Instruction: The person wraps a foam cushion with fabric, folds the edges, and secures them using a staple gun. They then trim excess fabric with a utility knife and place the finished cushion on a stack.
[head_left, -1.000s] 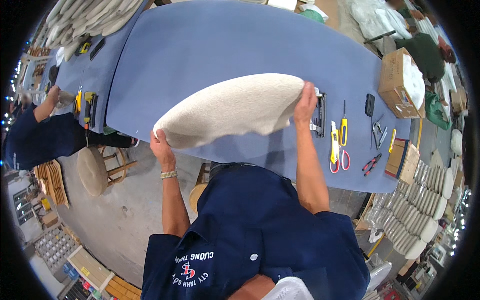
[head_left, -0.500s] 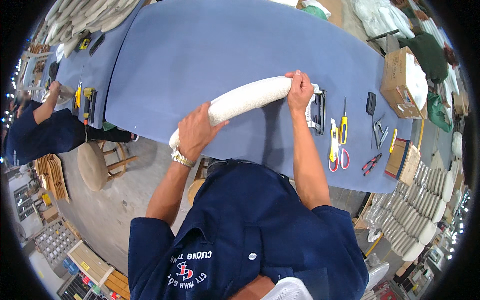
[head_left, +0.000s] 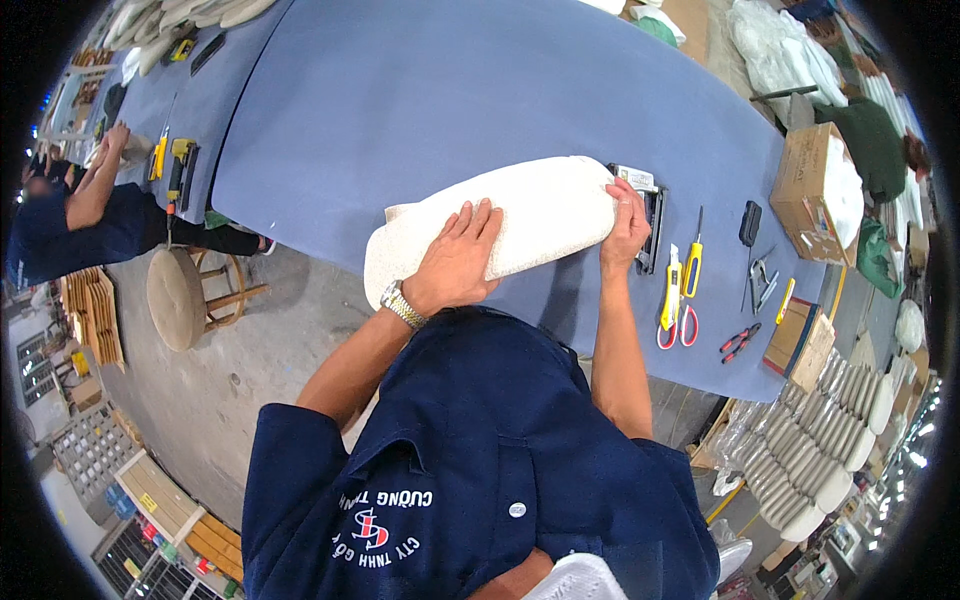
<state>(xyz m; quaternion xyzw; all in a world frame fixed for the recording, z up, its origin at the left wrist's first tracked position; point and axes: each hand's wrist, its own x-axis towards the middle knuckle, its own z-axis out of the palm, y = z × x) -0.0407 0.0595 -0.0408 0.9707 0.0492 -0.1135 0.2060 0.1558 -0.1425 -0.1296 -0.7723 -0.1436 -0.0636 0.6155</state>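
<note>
A cream, fabric-covered cushion pad (head_left: 555,215), long and slightly curved, is tilted up at the table's near edge with its broad face showing. My left hand (head_left: 460,255), wearing a metal watch, lies flat on this face, fingers stretched out. At the pad's right end, my right hand (head_left: 627,225) grips the edge with bent fingers. Just beyond that hand a black and silver staple gun (head_left: 653,235) rests on the blue table, partly covered. A small flap of fabric stands out at the pad's upper left edge.
Scissors (head_left: 668,330), a yellow-handled screwdriver (head_left: 692,268), grey pliers (head_left: 764,285) and red-handled pliers (head_left: 740,343) lie on the blue table (head_left: 420,90), right of me. A cardboard box (head_left: 803,185) stands beyond. A co-worker's arm (head_left: 95,185) and a round stool (head_left: 178,300) are left.
The pad has turned from its narrow edge to show its broad face. My left hand has moved right and now lies flat on it. My right hand has come slightly nearer and to the right.
</note>
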